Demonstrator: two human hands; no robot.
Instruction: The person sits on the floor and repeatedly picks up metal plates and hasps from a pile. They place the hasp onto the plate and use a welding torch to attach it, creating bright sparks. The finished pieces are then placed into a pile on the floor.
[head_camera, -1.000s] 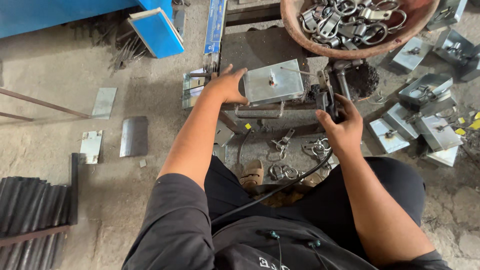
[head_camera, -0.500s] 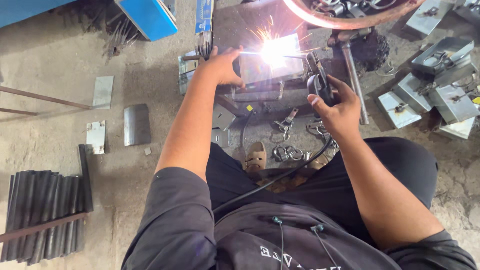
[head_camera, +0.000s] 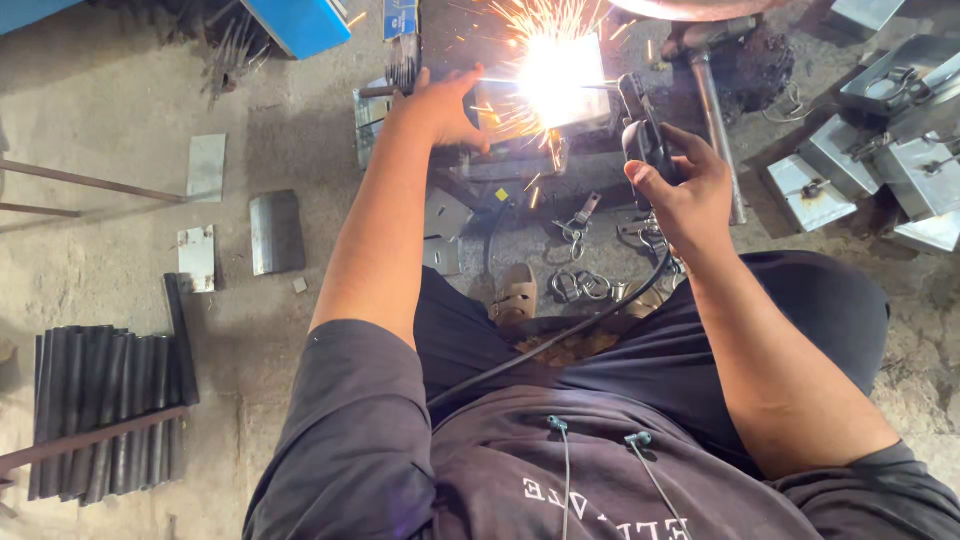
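Right hand (head_camera: 690, 185) closed around black welding electrode holder (head_camera: 645, 135) | left hand (head_camera: 445, 105) pressed flat on grey sheet-metal plate (head_camera: 545, 95), far centre | plate lay left of holder, nearer left hand.

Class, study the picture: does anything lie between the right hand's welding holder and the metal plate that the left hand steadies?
Nothing visible does. The right hand grips the welding holder, whose tip reaches straight to the metal plate, where sparks fly. The left hand presses the plate's left edge, clear of that line. The glare hides the contact point itself.
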